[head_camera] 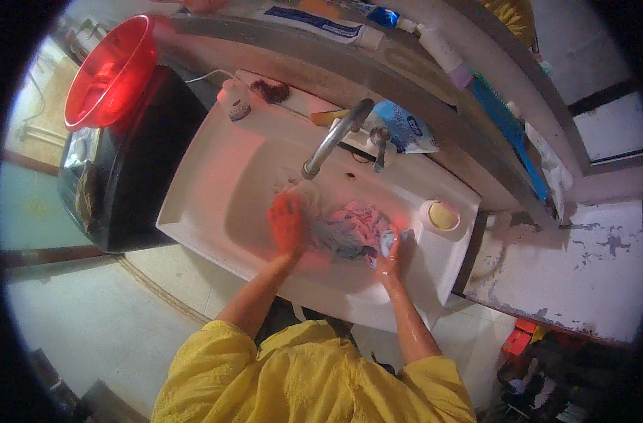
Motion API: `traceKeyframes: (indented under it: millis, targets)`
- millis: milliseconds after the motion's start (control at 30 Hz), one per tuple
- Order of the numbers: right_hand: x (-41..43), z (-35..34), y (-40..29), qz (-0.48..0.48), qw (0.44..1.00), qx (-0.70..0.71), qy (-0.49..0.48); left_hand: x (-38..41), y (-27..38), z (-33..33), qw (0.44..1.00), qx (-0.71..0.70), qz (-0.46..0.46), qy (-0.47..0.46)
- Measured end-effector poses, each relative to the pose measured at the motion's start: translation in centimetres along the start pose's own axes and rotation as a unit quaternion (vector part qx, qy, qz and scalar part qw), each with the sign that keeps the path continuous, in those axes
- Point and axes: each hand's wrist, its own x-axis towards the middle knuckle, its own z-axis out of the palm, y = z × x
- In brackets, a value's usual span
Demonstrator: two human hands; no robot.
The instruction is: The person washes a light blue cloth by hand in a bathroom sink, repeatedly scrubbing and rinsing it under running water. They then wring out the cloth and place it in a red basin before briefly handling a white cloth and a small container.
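Observation:
Wet pink and grey cloth (359,222) lies bunched in the basin of a white sink (247,195). At the bundle's right end, my right hand (391,256) grips a pale bluish part of the cloth, and its wrist glistens with water. My left hand (287,224) is blurred and tinted red, at the left of the bundle below the chrome tap (329,140). Whitish material, too blurred to identify, shows by its fingertips; whether the left hand holds it I cannot tell.
A yellow soap bar sits in a soap dish (442,215) on the right rim. Along the back stand a white bottle (235,100), a dark scrubber (270,91) and a blue packet (403,127). A red basin (110,74) rests on a black appliance (152,158) at left.

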Motion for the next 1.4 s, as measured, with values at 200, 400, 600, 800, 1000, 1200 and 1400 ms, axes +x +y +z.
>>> traceKeyframes:
  millis: [200, 400, 600, 800, 1000, 1200, 1400]
  targets:
    - [-1.1, -0.8, -3.2, -0.031, 0.942, -0.281, -0.184, -2.4, 3.5, 3.6, 0.953, -0.004, 0.194, -0.234]
    - [-1.8, 0.8, 1.8, 0.294, 0.906, 0.305, -0.009, -2.1, 5.4, 5.1, 0.897, -0.258, -0.019, -0.358]
    - [1.3, -0.1, -8.3, -0.164, 0.976, 0.080, -0.118, -4.4, 11.2, -7.0, 0.860, -0.314, 0.238, -0.324]
    - [2.6, 1.4, -4.7, -0.171, 0.984, 0.008, -0.051, -1.0, 5.0, 1.6, 0.926, -0.248, 0.116, -0.260]
    - [0.6, -1.4, 4.4, 0.160, 0.983, 0.067, -0.057, 4.1, -1.4, -0.9, 0.942, -0.009, 0.318, -0.105]
    - [0.6, -2.3, -7.5, -0.157, 0.901, -0.400, -0.061, 3.7, -3.9, 0.3, 0.963, -0.121, -0.100, -0.220]
    - [0.2, 6.0, -0.6, 0.265, 0.840, 0.441, -0.170, 1.2, 2.5, -2.2, 0.804, -0.477, -0.100, -0.339]
